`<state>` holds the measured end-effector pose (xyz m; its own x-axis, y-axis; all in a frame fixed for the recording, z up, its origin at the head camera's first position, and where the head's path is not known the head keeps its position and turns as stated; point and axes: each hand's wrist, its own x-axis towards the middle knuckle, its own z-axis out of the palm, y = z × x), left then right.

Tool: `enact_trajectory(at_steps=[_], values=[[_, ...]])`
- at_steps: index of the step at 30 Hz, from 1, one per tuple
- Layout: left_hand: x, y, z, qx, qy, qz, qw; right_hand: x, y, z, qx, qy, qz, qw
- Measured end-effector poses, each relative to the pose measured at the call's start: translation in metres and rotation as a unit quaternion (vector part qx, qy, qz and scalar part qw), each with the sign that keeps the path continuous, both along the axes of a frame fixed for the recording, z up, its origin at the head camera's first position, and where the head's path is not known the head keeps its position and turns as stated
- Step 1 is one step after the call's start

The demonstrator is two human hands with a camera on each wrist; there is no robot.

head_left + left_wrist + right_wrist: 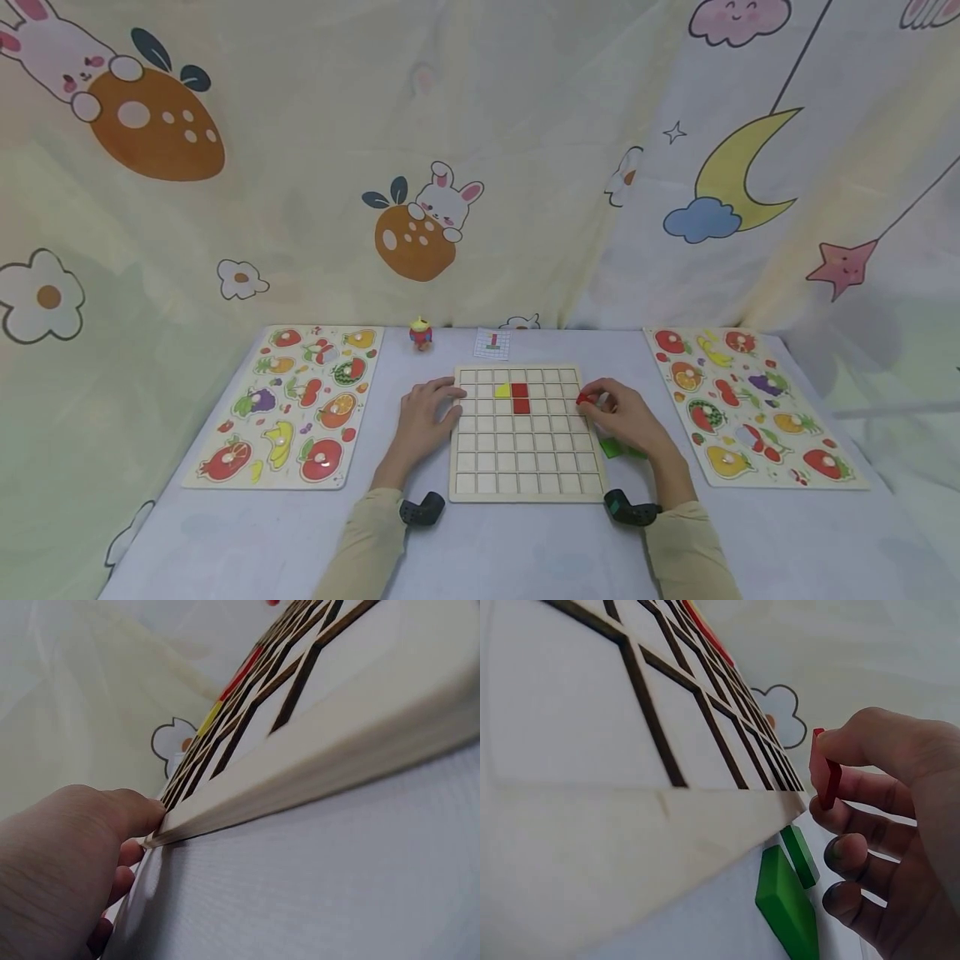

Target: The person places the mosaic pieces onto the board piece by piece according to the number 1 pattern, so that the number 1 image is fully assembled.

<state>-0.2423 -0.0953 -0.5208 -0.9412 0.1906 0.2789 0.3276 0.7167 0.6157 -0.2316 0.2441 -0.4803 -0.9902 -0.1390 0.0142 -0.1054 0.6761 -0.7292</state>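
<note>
A square wooden grid board (527,497) lies on the table, with a yellow tile (502,391) and two red tiles (520,390) set side by side and one below in its upper middle cells. At the board's left edge rests my left hand (424,421), its thumb and a finger touching the rim. My right hand (628,419), over the right edge, pinches a loose red tile (831,780) between thumb and fingertips. Below that hand, green tiles (786,900) lie on the table beside the board, partly hidden by it in the head view.
Fruit puzzle boards stand flat at left (258,479) and right (787,479). Behind the grid board are a small toy figure (421,334) and a pattern card (492,343) with a coloured grid drawing. A printed curtain (315,208) hangs at the back.
</note>
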Motion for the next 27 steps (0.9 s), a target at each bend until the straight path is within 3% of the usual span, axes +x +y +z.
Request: enact_trajectory(at_steps=[18, 27], values=[[0.001, 0.001, 0.002, -0.010, 0.015, 0.004, 0.9998, 0.001, -0.017, 0.000, 0.008, 0.004, 0.029, 0.9995], [0.002, 0.001, 0.003, -0.004, 0.003, 0.004, 1.0000, 0.003, -0.029, 0.002, 0.017, 0.014, 0.041, 0.9989]])
